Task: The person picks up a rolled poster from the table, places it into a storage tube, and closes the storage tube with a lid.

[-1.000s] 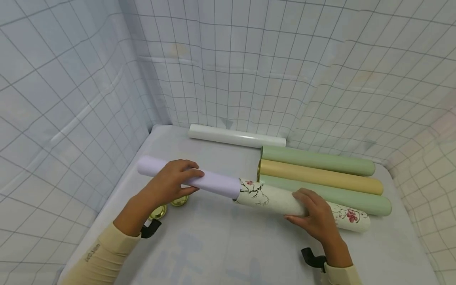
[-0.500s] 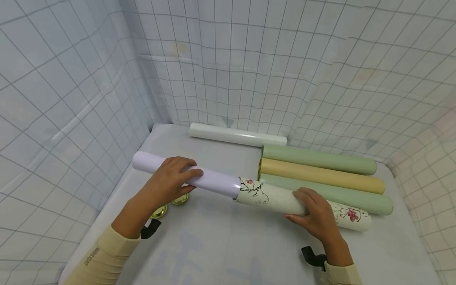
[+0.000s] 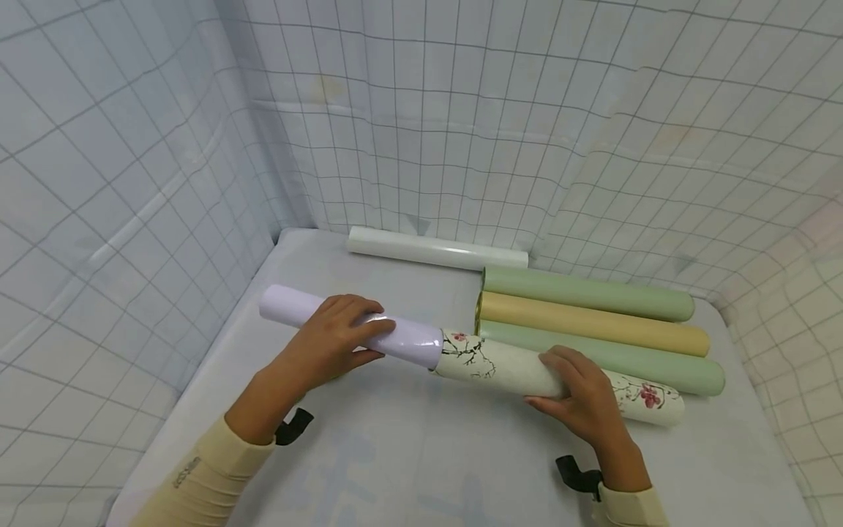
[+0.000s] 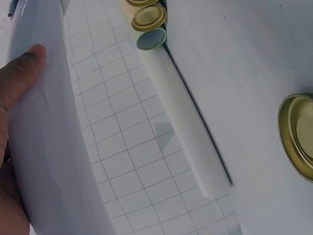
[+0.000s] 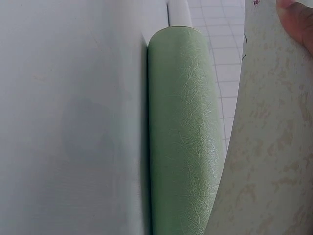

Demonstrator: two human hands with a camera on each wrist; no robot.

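Note:
A lilac roll [image 3: 421,342] of smooth sheet slants across the head view, its right end inside the open mouth of a cream tube [image 3: 500,364] printed with branches and pink blossoms. My left hand [image 3: 337,338] grips the roll near its middle, thumb and fingers around it. In the left wrist view the thumb lies along the lilac roll [image 4: 54,132]. My right hand [image 3: 579,395] holds the floral tube from above, around its middle. Part of that hand shows at the edge of the right wrist view, on the tube [image 5: 269,147].
Behind the floral tube lie a green tube [image 3: 593,294], a yellow tube [image 3: 593,324] and another green tube [image 3: 645,366], side by side. A white tube [image 3: 435,251] lies along the back wall. A gold lid [image 4: 301,137] rests on the table at left.
The lilac roll first slid slightly left, then right, so less of it shows outside the floral tube. My left hand moved right with it, covering the gold lids. The right hand stayed nearly still.

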